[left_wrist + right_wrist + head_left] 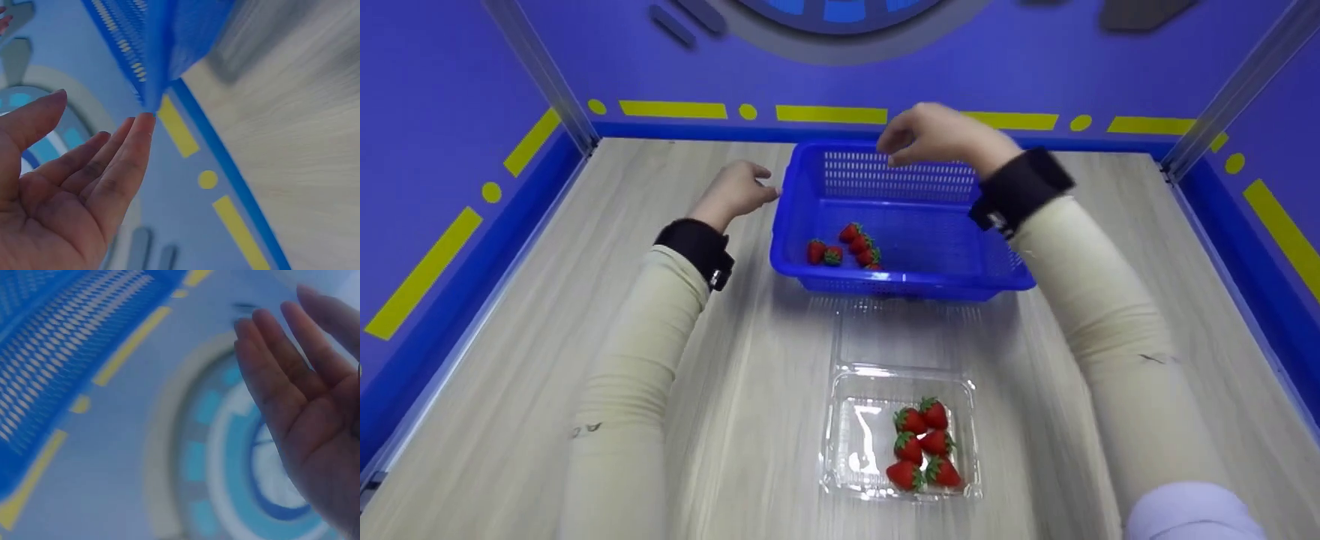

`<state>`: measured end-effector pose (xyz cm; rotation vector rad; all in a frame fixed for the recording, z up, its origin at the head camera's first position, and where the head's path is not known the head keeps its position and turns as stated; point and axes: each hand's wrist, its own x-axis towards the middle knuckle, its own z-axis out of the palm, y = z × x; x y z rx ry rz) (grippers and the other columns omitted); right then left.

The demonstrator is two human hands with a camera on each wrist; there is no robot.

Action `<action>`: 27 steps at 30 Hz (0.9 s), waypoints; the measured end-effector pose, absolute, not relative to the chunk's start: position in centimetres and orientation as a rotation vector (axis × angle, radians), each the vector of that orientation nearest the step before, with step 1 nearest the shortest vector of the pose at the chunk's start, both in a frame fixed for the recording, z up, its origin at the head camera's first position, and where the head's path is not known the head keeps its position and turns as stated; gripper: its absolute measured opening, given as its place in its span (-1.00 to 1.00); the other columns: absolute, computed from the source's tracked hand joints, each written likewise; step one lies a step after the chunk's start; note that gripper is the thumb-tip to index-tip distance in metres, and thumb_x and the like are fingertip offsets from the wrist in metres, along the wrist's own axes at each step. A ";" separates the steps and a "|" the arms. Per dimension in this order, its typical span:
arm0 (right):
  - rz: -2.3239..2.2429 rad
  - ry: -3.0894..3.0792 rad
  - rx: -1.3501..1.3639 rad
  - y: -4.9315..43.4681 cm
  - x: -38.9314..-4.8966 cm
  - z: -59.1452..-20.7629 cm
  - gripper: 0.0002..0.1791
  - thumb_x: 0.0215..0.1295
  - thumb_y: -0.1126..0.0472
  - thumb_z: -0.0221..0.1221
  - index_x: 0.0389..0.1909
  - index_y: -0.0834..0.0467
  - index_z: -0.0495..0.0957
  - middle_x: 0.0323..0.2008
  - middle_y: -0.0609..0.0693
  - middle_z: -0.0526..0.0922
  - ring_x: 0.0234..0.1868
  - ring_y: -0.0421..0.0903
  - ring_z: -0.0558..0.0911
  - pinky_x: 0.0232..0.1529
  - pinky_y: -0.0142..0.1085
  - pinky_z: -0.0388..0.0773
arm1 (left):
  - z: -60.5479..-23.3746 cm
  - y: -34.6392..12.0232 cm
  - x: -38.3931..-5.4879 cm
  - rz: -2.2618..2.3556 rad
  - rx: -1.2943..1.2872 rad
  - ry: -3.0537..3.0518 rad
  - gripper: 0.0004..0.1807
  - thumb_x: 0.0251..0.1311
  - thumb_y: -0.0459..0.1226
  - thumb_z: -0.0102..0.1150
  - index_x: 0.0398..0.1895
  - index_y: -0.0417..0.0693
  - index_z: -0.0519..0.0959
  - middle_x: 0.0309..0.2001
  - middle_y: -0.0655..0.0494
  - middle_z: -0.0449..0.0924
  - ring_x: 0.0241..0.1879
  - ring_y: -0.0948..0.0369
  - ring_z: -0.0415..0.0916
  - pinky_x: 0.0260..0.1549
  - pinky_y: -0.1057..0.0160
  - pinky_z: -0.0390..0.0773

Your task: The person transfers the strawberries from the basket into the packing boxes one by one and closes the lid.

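A blue plastic basket (904, 279) stands towards the back of the table, with several strawberries (864, 244) in its left front part. Just off its left side is my left hand (737, 189), palm up with nothing in it; in the left wrist view its fingers (126, 163) reach close to the basket's rim, and whether they touch it I cannot tell. My right hand (934, 135) hovers over the basket's back edge, its loosely bent fingers holding nothing. Nearer to me lies a clear plastic clamshell box (847, 491), lid unfolded, with several strawberries (909, 448) in its right half.
Blue and yellow panels (675, 67) wall in the table at the back and sides. The box's transparent lid (885, 337) lies flat towards the basket's front. Wood-patterned tabletop (547, 315) extends on both sides.
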<state>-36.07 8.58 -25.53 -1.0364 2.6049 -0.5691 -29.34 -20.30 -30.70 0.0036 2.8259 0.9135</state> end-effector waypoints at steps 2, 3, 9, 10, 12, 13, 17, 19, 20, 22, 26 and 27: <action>-0.549 2.575 -0.988 7.6 -37.5 -27.2 -0.62 0.37 0.31 0.18 0.16 0.33 0.60 0.16 0.33 0.67 0.19 0.20 0.64 0.35 0.00 0.55 | -31.8 -20.4 -29.8 0.897 -0.032 2.823 -0.39 0.39 -0.26 0.05 0.42 -0.45 0.34 0.24 -0.42 0.56 0.23 -0.19 0.59 0.34 0.00 0.55; -0.536 2.563 -0.978 7.2 -38.1 -28.2 -0.62 0.36 0.32 0.18 0.16 0.35 0.60 0.16 0.34 0.67 0.19 0.21 0.64 0.35 0.00 0.55 | -32.2 -20.4 -29.9 0.899 -0.052 2.814 -0.39 0.40 -0.26 0.05 0.42 -0.46 0.32 0.24 -0.43 0.55 0.22 -0.19 0.59 0.33 0.00 0.56; -0.424 2.538 -0.875 5.7 -39.7 -32.1 -0.62 0.32 0.34 0.18 0.14 0.36 0.60 0.16 0.33 0.67 0.20 0.20 0.63 0.35 -0.02 0.56 | -33.4 -19.7 -30.7 0.950 -0.150 2.744 -0.39 0.45 -0.23 0.11 0.42 -0.47 0.32 0.19 -0.41 0.60 -0.16 0.04 0.69 0.03 0.15 0.73; -0.397 2.534 -0.856 5.4 -39.8 -32.5 -0.61 0.32 0.33 0.18 0.15 0.35 0.60 0.18 0.32 0.66 0.23 0.20 0.62 0.36 -0.02 0.55 | -33.5 -19.7 -31.0 0.981 -0.172 2.726 -0.40 0.45 -0.24 0.12 0.40 -0.48 0.34 0.19 -0.40 0.61 -0.27 0.12 0.67 -0.06 0.21 0.75; -0.336 2.526 -0.841 4.8 -39.7 -33.1 -0.58 0.33 0.30 0.20 0.19 0.34 0.58 0.22 0.31 0.63 0.28 0.20 0.58 0.39 0.00 0.52 | -33.3 -19.6 -31.4 1.061 -0.228 2.680 -0.44 0.43 -0.29 0.15 0.36 -0.49 0.38 0.20 -0.38 0.60 -0.46 0.27 0.58 -0.22 0.31 0.77; -0.299 2.521 -0.852 4.4 -39.7 -33.3 -0.56 0.34 0.29 0.20 0.21 0.34 0.57 0.23 0.31 0.63 0.29 0.20 0.57 0.40 0.00 0.51 | -33.2 -19.7 -31.6 1.107 -0.261 2.653 -0.47 0.42 -0.32 0.17 0.34 -0.50 0.41 0.19 -0.38 0.61 -0.54 0.33 0.54 -0.29 0.36 0.77; -0.224 2.522 -0.880 3.2 -39.7 -33.8 -0.54 0.34 0.28 0.21 0.24 0.33 0.56 0.25 0.30 0.61 0.32 0.21 0.55 0.41 0.01 0.50 | -32.9 -19.8 -32.2 1.249 -0.356 2.570 -0.64 0.37 -0.38 0.21 0.13 -0.48 0.56 -0.36 -0.13 0.74 -0.72 0.40 0.45 -0.56 0.46 0.68; -0.226 2.531 -0.875 2.9 -39.8 -33.9 -0.56 0.34 0.30 0.22 0.23 0.32 0.57 0.24 0.29 0.62 0.30 0.20 0.57 0.39 0.00 0.51 | -32.8 -19.7 -32.4 1.273 -0.385 2.542 -0.80 0.37 -0.37 0.22 -0.11 -0.42 0.61 -0.61 0.05 0.59 -0.75 0.40 0.45 -0.64 0.48 0.62; -0.239 2.534 -0.863 2.7 -39.7 -33.9 -0.56 0.34 0.31 0.22 0.23 0.32 0.57 0.24 0.29 0.63 0.29 0.20 0.57 0.38 0.00 0.52 | -32.7 -19.6 -32.4 1.278 -0.400 2.526 -0.84 0.37 -0.37 0.22 -0.23 -0.37 0.58 -0.68 0.15 0.49 -0.75 0.40 0.45 -0.66 0.48 0.60; -0.244 2.534 -0.865 2.4 -39.7 -34.2 -0.56 0.33 0.33 0.22 0.22 0.32 0.58 0.23 0.29 0.64 0.29 0.19 0.58 0.38 0.00 0.53 | -32.6 -19.3 -32.3 1.262 -0.432 2.508 -0.82 0.38 -0.35 0.21 -0.36 -0.28 0.48 -0.69 0.17 0.45 -0.76 0.38 0.45 -0.66 0.47 0.60; -0.235 2.519 -0.902 1.6 -39.5 -35.1 -0.57 0.31 0.37 0.20 0.20 0.32 0.60 0.22 0.28 0.65 0.28 0.19 0.59 0.37 -0.02 0.54 | -33.4 -18.9 -32.9 1.126 -0.454 2.534 -0.80 0.40 -0.32 0.20 -0.19 -0.37 0.54 -0.44 -0.03 0.62 -0.67 0.29 0.51 -0.50 0.40 0.71; -0.227 2.515 -0.913 1.4 -39.4 -35.5 -0.57 0.31 0.37 0.20 0.20 0.31 0.60 0.22 0.28 0.65 0.28 0.19 0.59 0.38 -0.03 0.54 | -34.6 -19.3 -33.8 1.103 -0.421 2.556 -0.77 0.38 -0.30 0.22 -0.20 -0.40 0.55 -0.43 -0.08 0.63 -0.68 0.26 0.53 -0.53 0.39 0.71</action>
